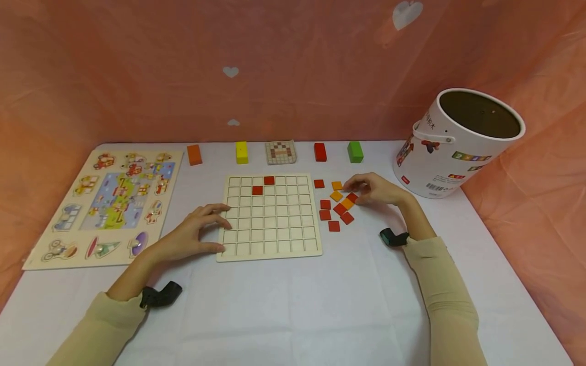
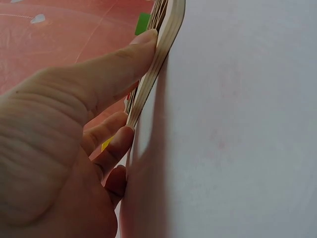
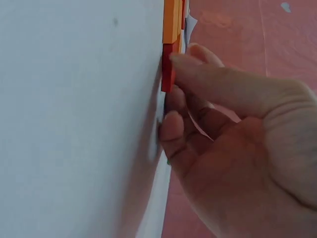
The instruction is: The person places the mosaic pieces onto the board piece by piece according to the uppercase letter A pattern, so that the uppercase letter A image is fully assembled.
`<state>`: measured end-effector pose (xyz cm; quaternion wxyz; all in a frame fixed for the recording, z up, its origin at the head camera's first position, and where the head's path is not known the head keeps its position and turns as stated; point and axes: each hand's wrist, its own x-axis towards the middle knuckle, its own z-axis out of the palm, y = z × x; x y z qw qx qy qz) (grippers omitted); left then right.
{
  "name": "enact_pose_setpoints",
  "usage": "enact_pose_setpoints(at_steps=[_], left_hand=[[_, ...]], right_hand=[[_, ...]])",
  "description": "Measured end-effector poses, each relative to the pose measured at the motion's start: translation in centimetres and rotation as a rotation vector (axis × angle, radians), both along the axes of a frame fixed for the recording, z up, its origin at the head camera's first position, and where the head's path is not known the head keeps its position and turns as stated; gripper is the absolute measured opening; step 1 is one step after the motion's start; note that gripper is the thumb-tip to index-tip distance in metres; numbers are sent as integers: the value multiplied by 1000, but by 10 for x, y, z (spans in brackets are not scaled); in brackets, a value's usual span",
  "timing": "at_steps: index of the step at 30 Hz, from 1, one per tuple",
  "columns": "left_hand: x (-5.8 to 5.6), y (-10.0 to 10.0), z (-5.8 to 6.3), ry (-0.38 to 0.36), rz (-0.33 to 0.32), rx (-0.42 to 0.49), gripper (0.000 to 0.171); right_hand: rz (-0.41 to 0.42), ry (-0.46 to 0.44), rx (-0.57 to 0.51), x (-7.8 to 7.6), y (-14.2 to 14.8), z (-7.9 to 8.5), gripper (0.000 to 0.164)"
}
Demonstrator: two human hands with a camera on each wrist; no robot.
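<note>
Left hand (image 1: 197, 229): fingers spread and relaxed along the near side of the board (image 1: 270, 249), thumb and fingertips touching its edge; no grip noted. Right hand (image 1: 373, 190): fingers bent, thumb against a red tile (image 1: 351, 196); whether the tile is firmly pinched cannot be told. The board lies between the hands, with two red tiles (image 1: 269, 180) seated in its upper cells. Loose tiles lie between the board and the right hand, some just beside its fingertips.

Hazards, in the inspector's judgement:

1. The red tile abuts an orange tile (image 1: 347, 204) beneath the right fingertips. A low or hurried pick could drag the neighbour along or take both.

2. The tiles are thin and flat. With purchase on the rim only, the red tile could slip from the thumb and skid.

3. The left hand bears on one edge only. A sideways push could slide the board towards the loose tiles; thumb pressure at the rim could tilt it and unseat the two placed tiles.

4. Red and orange tiles are mixed within the right hand's reach; a wrong colour could be taken.

5. The tub (image 1: 430, 168) stands just beyond the right hand; a wide outward swing could knock it.
</note>
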<state>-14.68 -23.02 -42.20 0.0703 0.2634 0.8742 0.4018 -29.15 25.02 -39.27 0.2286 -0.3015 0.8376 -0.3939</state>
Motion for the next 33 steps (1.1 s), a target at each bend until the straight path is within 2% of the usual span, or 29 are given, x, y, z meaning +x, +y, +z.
enact_pose_setpoints(at_steps=[9,14,18,25,33], left_hand=[[0,0,-1,1,4,-2,35],[0,0,-2,-3,12,-5,36],[-1,0,-2,1,13,-6,36],[0,1,-1,13,1,2,37],[0,0,-2,10,2,-13,35]], right_hand=[[14,11,14,0,0,0,23],[-41,39,-3,-1,-13,8,17],[-49,82,-38,-5,-44,16,21],[74,78,-64,-15,-117,26,18],[180,48,-62,-23,-168,19,14]])
